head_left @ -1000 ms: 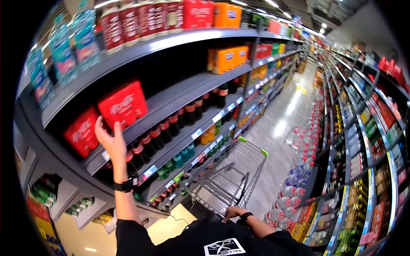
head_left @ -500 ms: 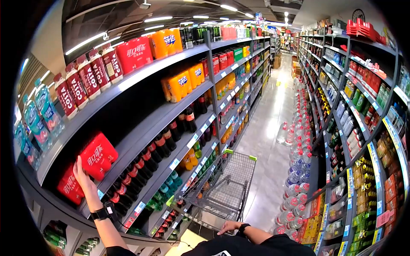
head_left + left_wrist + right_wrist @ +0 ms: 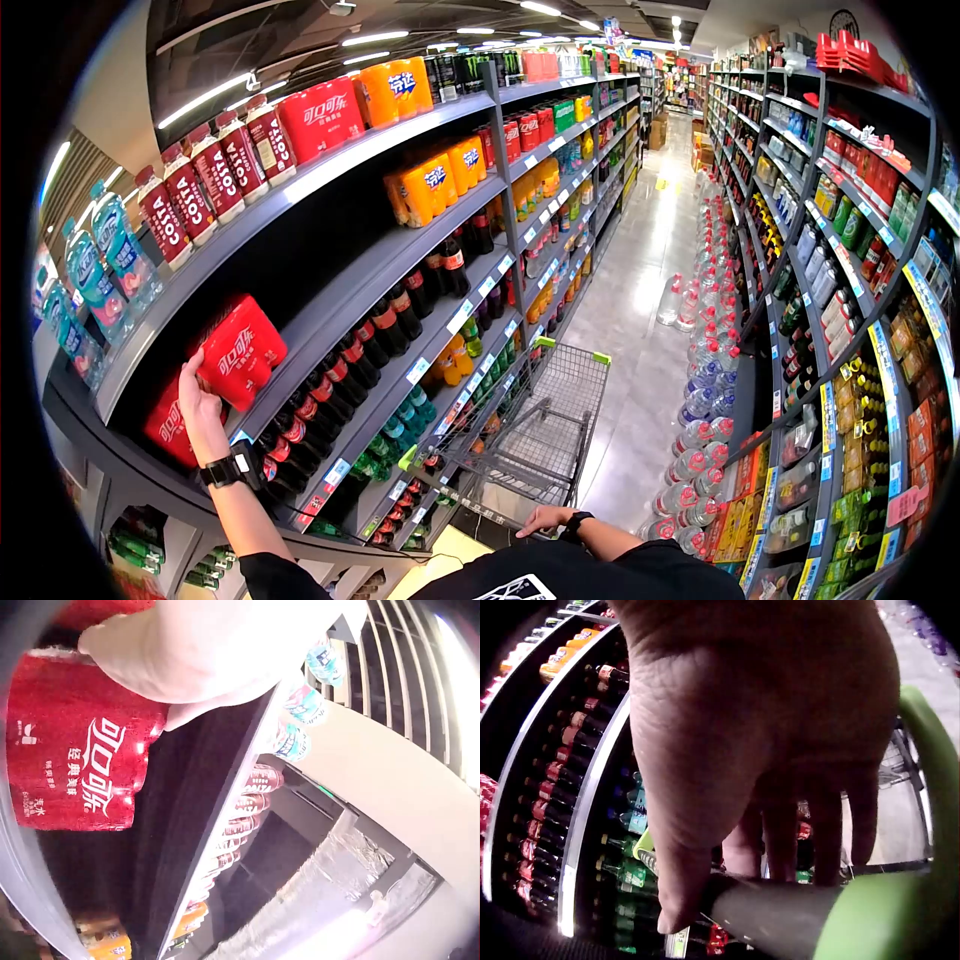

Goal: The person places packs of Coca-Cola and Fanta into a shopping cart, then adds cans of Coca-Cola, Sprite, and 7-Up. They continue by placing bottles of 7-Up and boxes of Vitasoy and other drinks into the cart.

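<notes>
The left hand (image 3: 200, 405) touches the tilted Coca-Cola multipack (image 3: 247, 350) on the left shelf (image 3: 380, 275), apparently steadying it, finger curl impossible to tell, while the right hand's (image 3: 757, 727) fingers hold the cart handle (image 3: 780, 907), presumably keeping it near.

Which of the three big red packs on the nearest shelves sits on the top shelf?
The red pack between the COSTA bottles and an orange pack; the other two are one shelf down, by the left hand.
</notes>
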Tool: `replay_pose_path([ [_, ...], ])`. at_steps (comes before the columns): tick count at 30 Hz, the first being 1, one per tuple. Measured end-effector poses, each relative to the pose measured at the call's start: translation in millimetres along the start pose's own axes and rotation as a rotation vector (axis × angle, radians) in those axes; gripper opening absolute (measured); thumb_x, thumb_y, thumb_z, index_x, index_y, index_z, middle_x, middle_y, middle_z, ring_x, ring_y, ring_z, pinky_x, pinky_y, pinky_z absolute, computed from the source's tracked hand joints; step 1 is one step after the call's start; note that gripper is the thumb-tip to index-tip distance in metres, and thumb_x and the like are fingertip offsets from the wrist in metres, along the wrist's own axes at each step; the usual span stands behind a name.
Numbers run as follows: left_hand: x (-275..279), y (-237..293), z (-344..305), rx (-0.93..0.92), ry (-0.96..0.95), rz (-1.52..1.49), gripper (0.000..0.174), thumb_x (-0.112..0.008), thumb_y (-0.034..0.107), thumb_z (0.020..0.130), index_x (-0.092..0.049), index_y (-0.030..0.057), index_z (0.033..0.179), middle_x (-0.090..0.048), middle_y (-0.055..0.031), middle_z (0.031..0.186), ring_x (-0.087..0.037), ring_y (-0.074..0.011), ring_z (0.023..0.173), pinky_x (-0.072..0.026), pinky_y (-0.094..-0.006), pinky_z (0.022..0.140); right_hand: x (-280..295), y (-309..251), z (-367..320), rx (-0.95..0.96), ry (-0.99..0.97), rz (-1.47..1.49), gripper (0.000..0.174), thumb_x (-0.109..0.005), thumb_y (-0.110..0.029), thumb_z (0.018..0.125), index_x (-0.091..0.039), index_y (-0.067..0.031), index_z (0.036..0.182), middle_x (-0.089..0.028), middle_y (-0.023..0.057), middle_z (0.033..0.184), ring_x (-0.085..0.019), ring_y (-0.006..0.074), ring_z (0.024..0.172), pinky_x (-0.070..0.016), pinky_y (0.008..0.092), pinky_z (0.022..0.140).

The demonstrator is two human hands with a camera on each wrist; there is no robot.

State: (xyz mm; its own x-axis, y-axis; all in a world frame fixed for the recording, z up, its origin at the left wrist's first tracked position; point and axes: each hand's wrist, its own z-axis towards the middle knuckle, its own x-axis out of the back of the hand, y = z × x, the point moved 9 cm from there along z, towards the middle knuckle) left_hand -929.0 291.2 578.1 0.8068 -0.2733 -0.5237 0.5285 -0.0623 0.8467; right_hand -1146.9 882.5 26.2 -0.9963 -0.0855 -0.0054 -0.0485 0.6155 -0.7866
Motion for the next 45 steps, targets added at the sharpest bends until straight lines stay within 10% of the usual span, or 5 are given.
replay_pose_path([
  [5, -31, 18, -25, -0.241, 0.138, 0.118, 0.060, -0.083, 0.003, 0.079, -0.049, 0.0041, 0.128, -0.069, -0.0123, 0.115, -0.072, -0.0300, 0.097, -0.0604, -0.0455, 0.083, -9, -2, -8, 0.047, 0.011, 0.066, 0.043, -0.081, -0.055, 0.085, -0.079, -0.0114, 0.084, -0.048, -0.0088, 0.061, -0.040, 0.0051, 0.056, -0.0281, 0.0266, 0.052],
  [15, -73, -2, -91, -0.334, 0.115, -0.152, 0.033, -0.087, 0.010, 0.082, -0.055, 0.0169, 0.079, -0.059, 0.0037, 0.066, -0.050, -0.0087, 0.045, -0.0356, -0.0220, 0.040, -4, 11, 6, 0.042, 0.094, -0.119, 0.044, -0.082, -0.054, 0.083, -0.078, -0.0105, 0.081, -0.063, -0.0031, 0.069, -0.054, 0.0081, 0.066, -0.0414, 0.0276, 0.061],
  [23, -79, -15, -157, -0.090, 0.064, -0.300, 0.018, -0.078, 0.019, 0.087, -0.066, 0.0108, 0.099, -0.066, 0.0024, 0.093, -0.061, -0.0125, 0.086, -0.0473, -0.0269, 0.084, 42, -151, 21, 0.441, 0.140, -0.496, 0.067, -0.075, -0.048, 0.091, -0.061, 0.0003, 0.135, -0.068, 0.0165, 0.132, -0.065, 0.0292, 0.117, -0.0506, 0.0372, 0.102],
  [35, -40, -79, -220, -0.435, 0.041, -0.373, 0.027, -0.075, 0.010, 0.095, -0.050, 0.0165, 0.088, -0.061, 0.0033, 0.083, -0.057, -0.0090, 0.072, -0.0465, -0.0253, 0.069, -43, -514, 14, 0.724, -0.216, 1.043, 0.085, -0.043, -0.070, 0.100, -0.024, -0.0136, 0.161, -0.039, 0.0192, 0.159, -0.049, 0.0400, 0.137, -0.0385, 0.0518, 0.115],
  [45, -7, -112, -351, -0.161, -0.040, -0.145, 0.047, -0.077, -0.009, 0.085, -0.038, 0.0144, 0.093, -0.053, 0.0030, 0.082, -0.053, -0.0060, 0.077, -0.0460, -0.0232, 0.074, -67, -452, 20, 0.834, -0.334, 1.180, 0.066, -0.042, -0.060, 0.104, -0.053, -0.0075, 0.142, -0.062, 0.0117, 0.139, -0.060, 0.0298, 0.126, -0.0475, 0.0512, 0.110],
])
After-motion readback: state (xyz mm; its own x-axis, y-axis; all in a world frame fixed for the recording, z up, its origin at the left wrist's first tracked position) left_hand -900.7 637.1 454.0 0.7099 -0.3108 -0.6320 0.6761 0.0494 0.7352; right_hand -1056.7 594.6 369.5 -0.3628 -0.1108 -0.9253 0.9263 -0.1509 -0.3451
